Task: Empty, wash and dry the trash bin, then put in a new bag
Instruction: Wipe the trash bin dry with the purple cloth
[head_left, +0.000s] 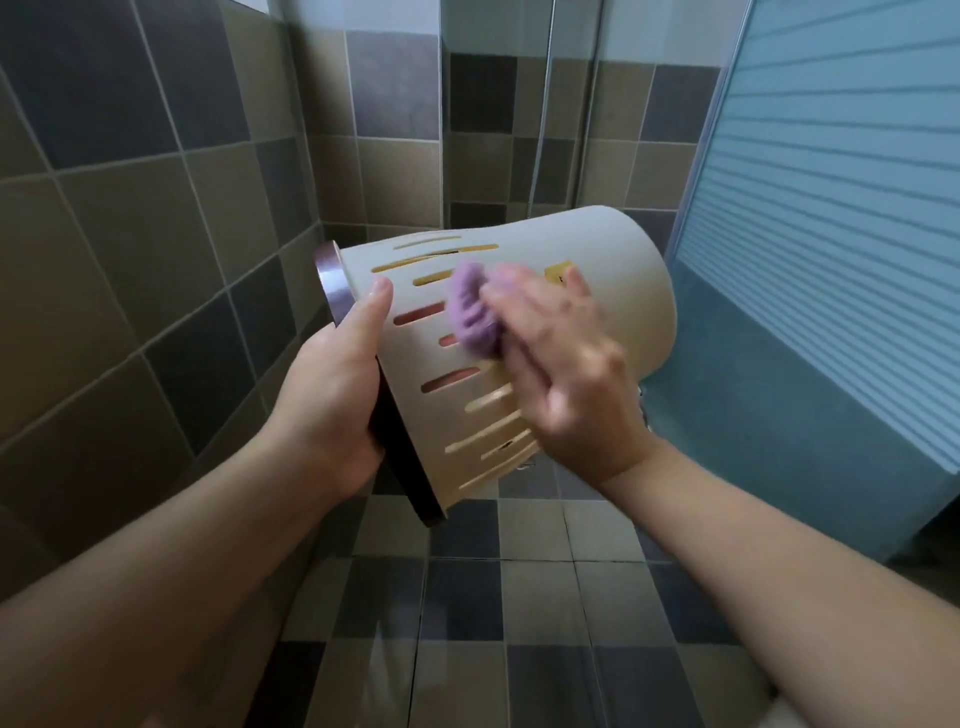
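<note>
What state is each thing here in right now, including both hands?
Trash bin: held up on its side, dark rim to the left, no bag visible.
Purple cloth: pressed against the bin's slotted wall.
Left hand: grips the bin at its rim.
Right hand: holds the cloth on the bin, blurred.
Blue door: cannot tell if closed.

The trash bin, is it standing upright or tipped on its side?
Tipped on its side. The bin is held in the air, its dark rim facing left.
</note>
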